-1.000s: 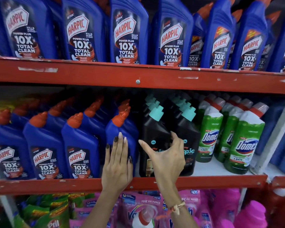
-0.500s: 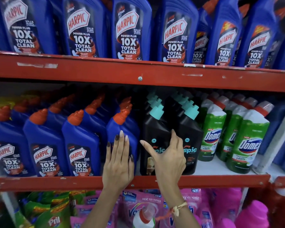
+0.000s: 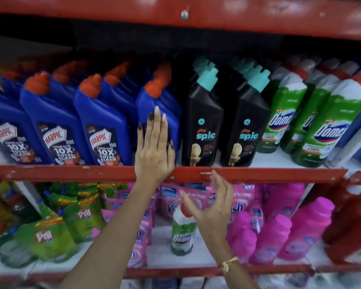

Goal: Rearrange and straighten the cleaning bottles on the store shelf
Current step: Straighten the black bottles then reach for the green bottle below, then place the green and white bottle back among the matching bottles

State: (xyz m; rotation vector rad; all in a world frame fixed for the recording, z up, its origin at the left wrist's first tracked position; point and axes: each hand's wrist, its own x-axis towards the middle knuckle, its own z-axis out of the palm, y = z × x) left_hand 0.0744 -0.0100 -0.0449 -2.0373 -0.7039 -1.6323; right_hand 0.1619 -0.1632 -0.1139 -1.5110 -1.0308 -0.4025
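On the middle shelf stand rows of blue Harpic bottles (image 3: 104, 122) with orange caps. My left hand (image 3: 154, 151) lies flat, fingers straight, against the front of the rightmost blue Harpic bottle (image 3: 161, 103). To its right stand two black Spic bottles (image 3: 204, 124) with teal caps, then green Domex bottles (image 3: 329, 126). My right hand (image 3: 213, 207) hovers below the red shelf rail (image 3: 258, 174), fingers spread and curved, holding nothing, in front of a small green Domex bottle (image 3: 182, 236) on the lower shelf.
The lower shelf holds green Pril pouches (image 3: 46, 236) at left, pink Vanish pouches and pink bottles (image 3: 290, 230) at right, and red bottles (image 3: 352, 226) at far right. A red upper shelf rail (image 3: 183, 15) runs along the top.
The view dropped, so the top Harpic shelf is out of sight. My right hand left the black Spic bottles and came down below the rail. My left hand stays on the blue bottle.
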